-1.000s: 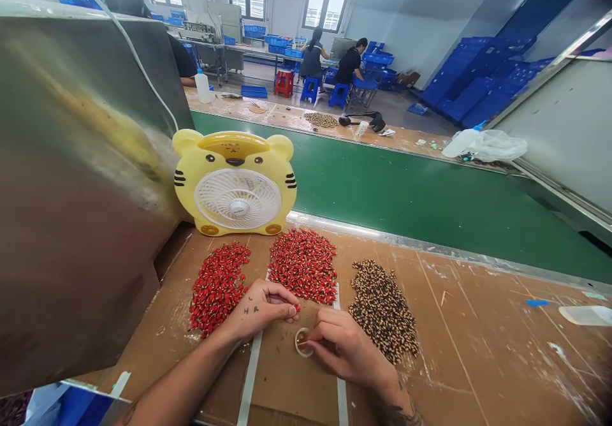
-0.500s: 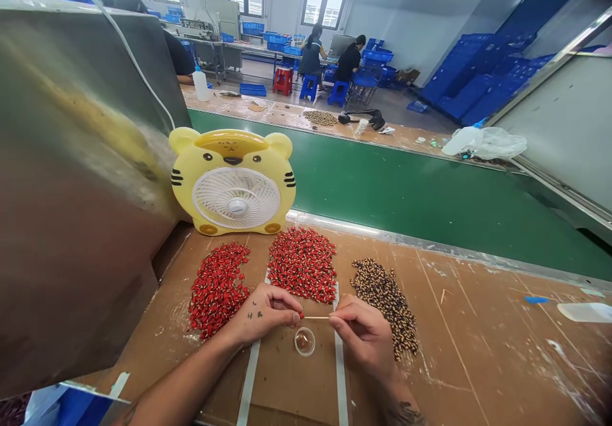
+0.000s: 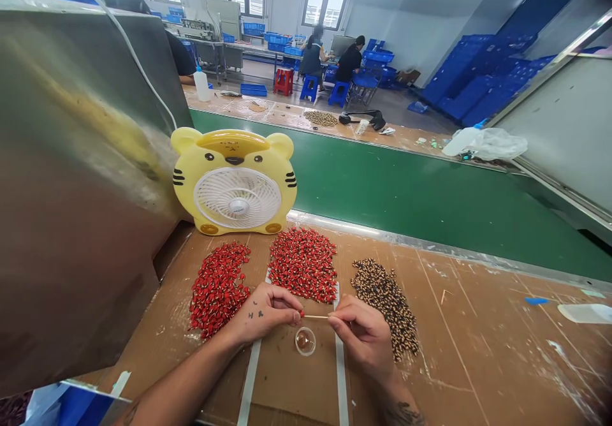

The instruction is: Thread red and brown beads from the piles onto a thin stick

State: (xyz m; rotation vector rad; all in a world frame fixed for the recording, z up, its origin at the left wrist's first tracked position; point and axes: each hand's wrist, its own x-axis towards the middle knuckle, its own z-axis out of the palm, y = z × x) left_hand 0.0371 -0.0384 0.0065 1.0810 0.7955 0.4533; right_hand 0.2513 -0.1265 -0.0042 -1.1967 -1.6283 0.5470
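Thumb and forefinger of your left hand (image 3: 268,306) are pinching a small red piece (image 3: 301,314) at their tips, with the other fingers curling closed. Your right hand (image 3: 361,335) is gripping a thin wooden stick (image 3: 316,316) between thumb and fingers, nearly closed around it. The stick is reaching across toward your left hand, and its far end is either touching the red piece or sitting just beside it; you cannot tell which at this size.

Just below that spot, a small clear round dish (image 3: 305,341) is sitting between your hands with something brownish inside it, on a cardboard sheet (image 3: 291,388). Two white tape strips (image 3: 250,368) are running along that sheet, one on each side of the dish.

Beyond your left hand, a red heap (image 3: 218,289) and a second red heap (image 3: 303,265) are lying on the table (image 3: 459,330), and a speckled brown heap (image 3: 385,308) is spreading just beside your right hand. A yellow tiger-shaped fan (image 3: 234,187) is standing behind the heaps, next to a steel panel (image 3: 81,190). A green conveyor belt (image 3: 396,212) is running past the table, and farther off a co-worker (image 3: 313,59) and another co-worker (image 3: 350,62) are sitting among blue crates (image 3: 471,80).
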